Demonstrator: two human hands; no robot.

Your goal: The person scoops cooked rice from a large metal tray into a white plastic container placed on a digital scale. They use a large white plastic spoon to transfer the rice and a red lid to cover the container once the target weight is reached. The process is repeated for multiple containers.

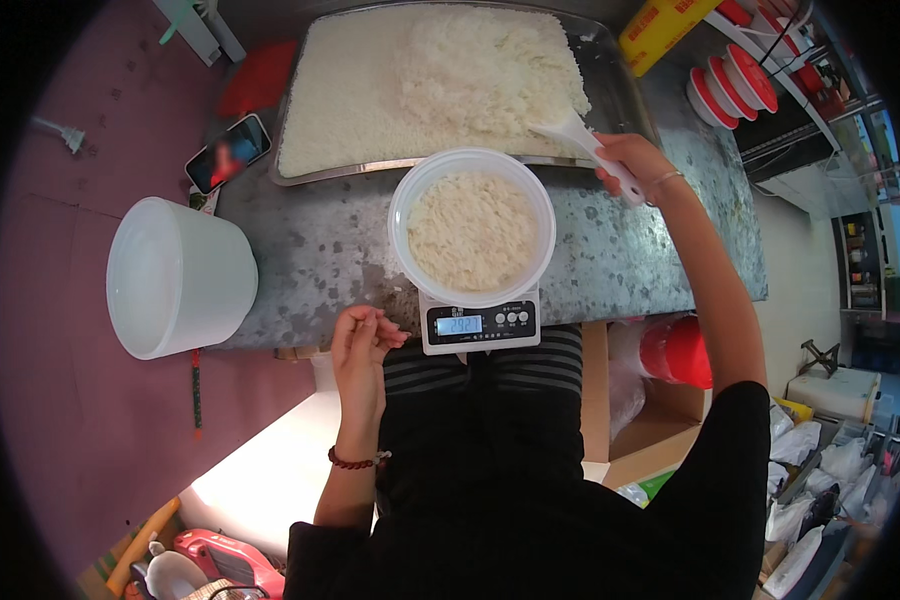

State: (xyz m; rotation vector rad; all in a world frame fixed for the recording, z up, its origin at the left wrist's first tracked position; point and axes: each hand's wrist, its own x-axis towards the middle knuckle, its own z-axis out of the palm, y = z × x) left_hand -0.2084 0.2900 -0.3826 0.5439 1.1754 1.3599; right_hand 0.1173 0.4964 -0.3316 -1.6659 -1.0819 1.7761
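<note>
My right hand (pixel 634 166) grips the handle of a white plastic rice paddle (pixel 581 139). The paddle's blade touches cooked rice (pixel 450 82) heaped in a large metal tray (pixel 634 90). In front of the tray, a round white plastic tub (pixel 398 225) filled with rice rests on a digital kitchen scale (pixel 480 339) with a lit display. My left hand (pixel 364 337) hovers beside the scale at the table's front edge. Its fingers are loosely curled and nothing shows in them.
A stack of white tubs (pixel 202 277) lies sideways at the table's left edge. Behind it a smartphone (pixel 229 154) leans near a red bag (pixel 257 79). Round red-lidded containers (pixel 735 86) stand at right. Below the table is an open cardboard box (pixel 645 435).
</note>
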